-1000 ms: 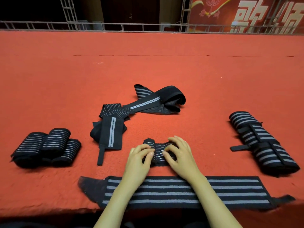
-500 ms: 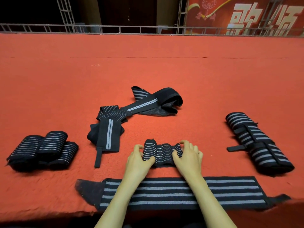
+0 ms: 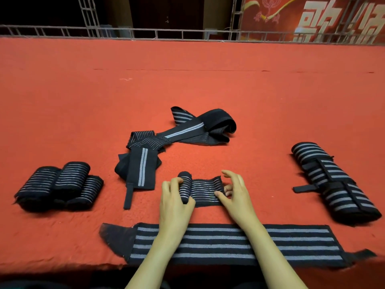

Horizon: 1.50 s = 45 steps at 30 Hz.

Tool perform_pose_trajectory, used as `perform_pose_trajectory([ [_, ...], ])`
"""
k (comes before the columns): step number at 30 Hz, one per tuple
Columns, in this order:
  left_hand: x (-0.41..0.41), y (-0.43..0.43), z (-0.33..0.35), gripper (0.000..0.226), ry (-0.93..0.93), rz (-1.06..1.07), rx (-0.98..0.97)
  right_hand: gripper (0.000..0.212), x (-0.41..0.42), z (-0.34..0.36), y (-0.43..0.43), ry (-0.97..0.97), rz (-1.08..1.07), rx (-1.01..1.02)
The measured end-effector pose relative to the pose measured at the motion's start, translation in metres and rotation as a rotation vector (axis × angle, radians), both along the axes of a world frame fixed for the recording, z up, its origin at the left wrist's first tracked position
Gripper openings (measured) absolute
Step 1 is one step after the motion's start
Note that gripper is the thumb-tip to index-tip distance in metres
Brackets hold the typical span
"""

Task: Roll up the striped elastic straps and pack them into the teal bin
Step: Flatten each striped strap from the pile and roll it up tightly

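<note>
**Both hands on a half-rolled striped strap**

Through the head camera I look down at a red carpeted surface (image 3: 208, 86). The small striped strap (image 3: 205, 189), black with thin pale lines, lies just in front of me in the lower middle of the view. Its left end is wound into a tight roll and the rest lies flat, running to the right.

My left hand (image 3: 175, 205) grips the rolled end. Its fingers (image 3: 177, 181) curl over the top of the roll and the thumb closes in from the near side, so the hand is wrapped narrowly around it.

My right hand (image 3: 239, 195) holds the flat free end. The thumb (image 3: 219, 195) lies on top of the fabric and the lower fingers are tucked in at its edge, pinching it. The index finger (image 3: 229, 174) is lifted clear, bent in a loose hook and touching nothing.

Both forearms cross over a wide flat strap (image 3: 291, 240) with broad grey stripes, spread along the near edge. To the left, well apart, sit three rolled straps (image 3: 58, 182), touching one another. To the right lies a larger rolled bundle (image 3: 333, 184), bound with black bands. Beyond the hands is a loose heap of unrolled straps (image 3: 183, 132). At the far edge runs a metal railing (image 3: 187, 33), with a red banner (image 3: 323, 15) behind it.
</note>
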<state>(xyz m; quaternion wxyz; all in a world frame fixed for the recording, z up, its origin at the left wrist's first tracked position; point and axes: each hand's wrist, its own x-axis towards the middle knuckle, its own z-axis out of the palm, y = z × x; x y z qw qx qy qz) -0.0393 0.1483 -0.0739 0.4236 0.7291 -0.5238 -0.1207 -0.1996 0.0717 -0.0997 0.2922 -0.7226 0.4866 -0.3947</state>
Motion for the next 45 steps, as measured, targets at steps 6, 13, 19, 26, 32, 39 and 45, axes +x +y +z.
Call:
perform_pose_trajectory([
  [6, -0.013, -0.011, -0.006, 0.053, -0.067, -0.192, 0.005, 0.054, -0.002, 0.001, 0.000, -0.057, -0.010, -0.001],
  [13, 0.001, -0.008, -0.004, 0.021, 0.132, -0.286, -0.044, 0.048, -0.003, -0.001, 0.000, -0.054, -0.011, 0.001],
  [19, 0.004, -0.012, -0.001, 0.028, 0.403, -0.162, 0.023, 0.047, -0.003, -0.001, 0.001, -0.050, -0.010, 0.013],
  [26, -0.009, -0.019, -0.008, 0.035, 0.295, -0.096, 0.095, 0.045, -0.003, -0.002, 0.000, -0.072, -0.025, -0.003],
  [32, -0.034, -0.027, -0.008, 0.038, 0.085, -0.131, -0.020, 0.030, -0.004, -0.001, -0.001, -0.227, -0.090, 0.028],
  [39, -0.044, -0.033, -0.001, 0.015, 0.387, -0.427, -0.040, 0.015, -0.009, -0.004, -0.008, -0.309, -0.197, 0.081],
  [45, -0.034, -0.036, -0.010, 0.047, 0.580, -0.241, 0.076, 0.043, -0.009, -0.002, -0.004, -0.369, -0.016, 0.142],
])
